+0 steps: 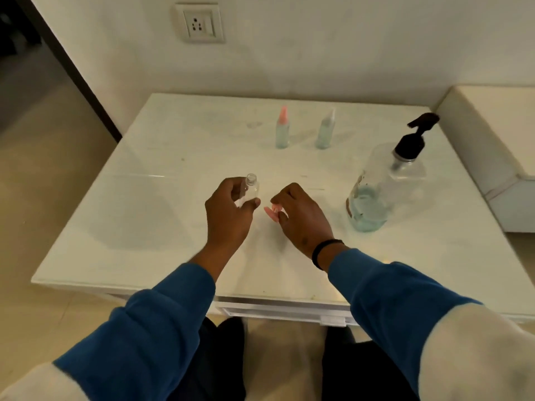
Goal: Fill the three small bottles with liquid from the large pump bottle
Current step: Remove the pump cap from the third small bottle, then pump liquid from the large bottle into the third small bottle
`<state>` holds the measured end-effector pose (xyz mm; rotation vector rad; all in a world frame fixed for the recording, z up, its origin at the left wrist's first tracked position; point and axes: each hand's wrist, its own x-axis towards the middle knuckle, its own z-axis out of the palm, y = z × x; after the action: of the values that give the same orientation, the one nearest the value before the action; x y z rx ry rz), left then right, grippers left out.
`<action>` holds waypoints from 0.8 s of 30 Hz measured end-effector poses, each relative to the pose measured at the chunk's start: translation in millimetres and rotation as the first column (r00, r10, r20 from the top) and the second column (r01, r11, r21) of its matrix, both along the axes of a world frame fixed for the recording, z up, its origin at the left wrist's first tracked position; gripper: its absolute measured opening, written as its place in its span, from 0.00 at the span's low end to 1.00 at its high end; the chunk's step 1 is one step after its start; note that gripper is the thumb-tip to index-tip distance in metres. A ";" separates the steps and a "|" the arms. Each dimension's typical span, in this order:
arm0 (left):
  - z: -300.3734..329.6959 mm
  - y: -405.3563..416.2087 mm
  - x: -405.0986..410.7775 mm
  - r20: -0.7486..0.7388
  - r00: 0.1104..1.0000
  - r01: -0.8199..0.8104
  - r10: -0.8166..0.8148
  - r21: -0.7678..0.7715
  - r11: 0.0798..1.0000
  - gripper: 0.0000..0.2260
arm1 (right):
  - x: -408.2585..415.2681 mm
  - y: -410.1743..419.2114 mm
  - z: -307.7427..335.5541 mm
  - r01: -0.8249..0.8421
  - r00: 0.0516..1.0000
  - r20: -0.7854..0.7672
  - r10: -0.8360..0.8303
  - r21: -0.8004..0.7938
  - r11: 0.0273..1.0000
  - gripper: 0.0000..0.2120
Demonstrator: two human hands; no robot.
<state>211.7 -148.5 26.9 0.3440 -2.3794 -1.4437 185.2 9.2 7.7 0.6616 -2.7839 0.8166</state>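
Over the counter's (pixel 162 215) middle the left hand (pixel 228 215) grips an uncapped, empty small bottle (pixel 251 189); the right hand (pixel 301 218) beside it pinches a pink cap (pixel 272 213); two capped small bottles (pixel 282 128) stand near the far edge; the large pump bottle (pixel 385 180) stands toward the right edge.
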 end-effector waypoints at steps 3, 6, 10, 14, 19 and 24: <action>-3.9 -2.2 -7.5 0.012 1.000 -0.017 0.017 0.016 1.000 0.17 | -6.4 -4.2 -6.8 -0.006 1.000 0.025 0.005 0.028 1.000 0.09; -6.3 -5.9 -13.8 0.022 0.999 -0.046 0.045 0.033 0.998 0.18 | -10.2 -8.4 -10.9 -0.024 0.998 0.053 0.021 0.043 0.999 0.08; -6.6 -6.4 -15.9 0.015 0.998 -0.054 0.054 0.032 0.998 0.18 | -13.1 -11.5 -12.7 -0.052 0.997 0.067 0.047 0.084 0.995 0.10; -5.4 -4.9 -15.0 0.011 0.999 -0.054 0.053 0.034 0.998 0.18 | -13.4 -12.8 -11.8 -0.077 0.994 0.085 0.067 0.124 0.989 0.11; -6.6 -5.1 -15.7 0.015 0.998 -0.056 0.055 0.024 0.998 0.18 | -14.5 -12.4 -9.2 -0.082 0.989 0.132 0.061 0.158 0.984 0.13; -4.9 -6.3 -16.8 0.003 0.998 -0.069 0.069 0.012 0.998 0.18 | -13.6 -10.4 -3.9 -0.067 0.988 0.152 0.042 0.164 0.984 0.17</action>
<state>195.0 -154.8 22.1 0.4264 -2.3375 -1.4286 171.6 -1.2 3.8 0.7369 -3.0070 0.6700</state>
